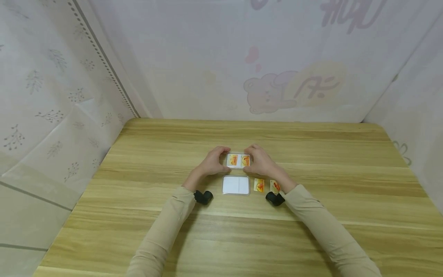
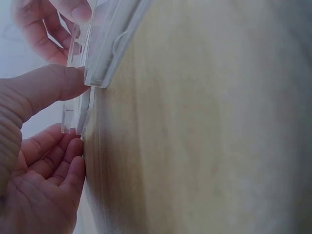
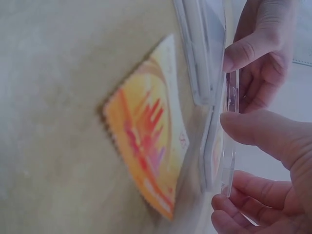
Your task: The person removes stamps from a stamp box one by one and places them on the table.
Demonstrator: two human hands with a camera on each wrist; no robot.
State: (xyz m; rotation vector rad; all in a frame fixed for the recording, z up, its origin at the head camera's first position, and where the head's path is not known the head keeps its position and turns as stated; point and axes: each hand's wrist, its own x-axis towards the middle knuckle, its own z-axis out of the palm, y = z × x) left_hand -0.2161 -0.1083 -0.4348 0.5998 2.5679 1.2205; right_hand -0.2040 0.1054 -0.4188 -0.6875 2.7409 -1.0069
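Both hands are at a small clear plastic stamp case (image 1: 238, 161) near the middle of the table. Two orange-yellow stamps lie inside it on a white backing. My left hand (image 1: 212, 161) grips its left end between thumb and fingers. At the right end, my right hand (image 1: 261, 161) holds it the same way. From the right wrist, its clear cover (image 3: 228, 170) appears slightly apart from the white-backed base (image 3: 209, 161). A second case (image 1: 236, 185) with a white insert lies just nearer. Right of it are a loose stamp (image 1: 258, 185) and another stamp (image 1: 275, 186), partly hidden by the right wrist.
The wooden table (image 1: 221, 238) extends around the work, with its far edge against a pale printed curtain (image 1: 194, 69). A black wrist camera (image 1: 203, 197) sits on the left forearm, and another black camera (image 1: 275, 199) is on the right, close to the stamps.
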